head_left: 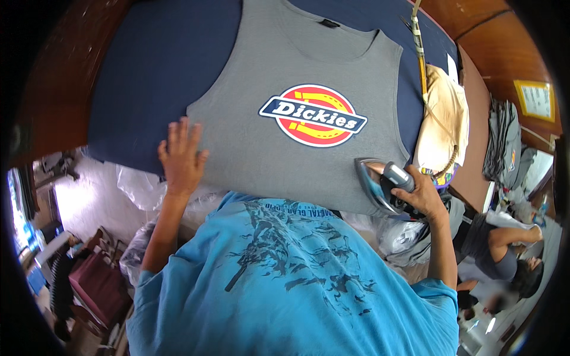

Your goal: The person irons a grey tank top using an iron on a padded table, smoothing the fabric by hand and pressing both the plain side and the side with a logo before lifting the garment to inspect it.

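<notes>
A grey tank top with a round red, yellow and navy print lies spread on a dark blue padded board. My right hand is wrapped round the handle of a clothes iron. The iron sits at the lower right part of the tank top, close to the hem. With fingers spread, my left hand is at the left side edge of the tank top and holds nothing. From the iron a coiled cord runs up on the right.
Cream cloth lies on the board's right side. A taped rod carries the cord at the top right. Clear plastic bags are below the board's near edge. Dark garments hang at the right. Two other people are at the lower right.
</notes>
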`<state>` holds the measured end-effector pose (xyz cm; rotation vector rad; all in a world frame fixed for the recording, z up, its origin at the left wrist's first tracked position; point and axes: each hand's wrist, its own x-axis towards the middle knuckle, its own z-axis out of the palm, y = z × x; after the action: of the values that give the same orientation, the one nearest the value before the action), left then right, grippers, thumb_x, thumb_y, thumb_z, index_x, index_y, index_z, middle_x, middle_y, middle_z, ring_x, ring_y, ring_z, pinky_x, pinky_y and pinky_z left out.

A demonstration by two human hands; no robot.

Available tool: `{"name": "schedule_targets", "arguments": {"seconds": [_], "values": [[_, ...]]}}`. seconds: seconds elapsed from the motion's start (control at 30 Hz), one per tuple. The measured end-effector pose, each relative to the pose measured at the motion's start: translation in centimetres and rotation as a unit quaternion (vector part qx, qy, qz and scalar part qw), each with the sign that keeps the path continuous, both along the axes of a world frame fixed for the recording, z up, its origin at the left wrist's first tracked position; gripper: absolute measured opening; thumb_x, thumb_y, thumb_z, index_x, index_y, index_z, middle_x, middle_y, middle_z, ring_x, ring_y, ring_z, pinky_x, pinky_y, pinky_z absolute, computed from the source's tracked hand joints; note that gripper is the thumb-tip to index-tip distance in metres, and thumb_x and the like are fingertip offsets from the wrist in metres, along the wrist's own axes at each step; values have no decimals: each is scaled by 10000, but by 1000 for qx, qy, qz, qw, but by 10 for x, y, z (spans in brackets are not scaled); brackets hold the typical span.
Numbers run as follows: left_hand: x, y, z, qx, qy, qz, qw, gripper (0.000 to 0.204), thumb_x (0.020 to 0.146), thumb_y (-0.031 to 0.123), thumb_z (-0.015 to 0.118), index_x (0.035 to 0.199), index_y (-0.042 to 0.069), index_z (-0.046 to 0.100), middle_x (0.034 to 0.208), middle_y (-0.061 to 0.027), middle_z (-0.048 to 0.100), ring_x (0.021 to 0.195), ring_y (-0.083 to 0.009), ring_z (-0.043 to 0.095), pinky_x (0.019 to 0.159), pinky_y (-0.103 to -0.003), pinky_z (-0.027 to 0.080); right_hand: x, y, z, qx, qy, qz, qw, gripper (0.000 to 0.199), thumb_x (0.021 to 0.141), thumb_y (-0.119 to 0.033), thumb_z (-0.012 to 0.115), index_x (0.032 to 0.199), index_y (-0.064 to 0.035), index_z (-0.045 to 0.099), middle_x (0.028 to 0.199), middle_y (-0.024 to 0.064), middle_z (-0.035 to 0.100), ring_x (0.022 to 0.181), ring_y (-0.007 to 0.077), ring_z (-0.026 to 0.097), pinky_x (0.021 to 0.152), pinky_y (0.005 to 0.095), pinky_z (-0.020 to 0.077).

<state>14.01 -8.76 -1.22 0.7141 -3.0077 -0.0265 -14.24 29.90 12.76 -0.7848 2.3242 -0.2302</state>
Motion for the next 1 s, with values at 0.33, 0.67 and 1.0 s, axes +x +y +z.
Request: {"name": "schedule_targets", "arguments": {"seconds": [0.33,0.67,1.0], "values": [[77,87,-99,462,464,370,659,317,941,275,467,1071,-14,483,1026,-74,472,972,-172,424,892,-268,334,84,-119,-12,-28,-62,151,986,535,729,-339,670,1097,6,491,866,244,623,792,365,629,709,410,485],[103,53,-109,512,490,324,627,145,922,204,505,921,60,498,801,11,428,763,-80,382,726,-210,341,135,-262,-42,-200,-145,95,964,458,739,-258,610,1001,85,456,796,295,581,752,417,598,684,439,460],[84,59,-83,522,429,286,680,171,938,189,468,909,23,501,804,0,468,791,-91,409,747,-229,352,148,-326,-43,-218,-115,137,959,510,730,-235,603,1066,116,447,869,317,582,825,393,610,746,396,465]]}}
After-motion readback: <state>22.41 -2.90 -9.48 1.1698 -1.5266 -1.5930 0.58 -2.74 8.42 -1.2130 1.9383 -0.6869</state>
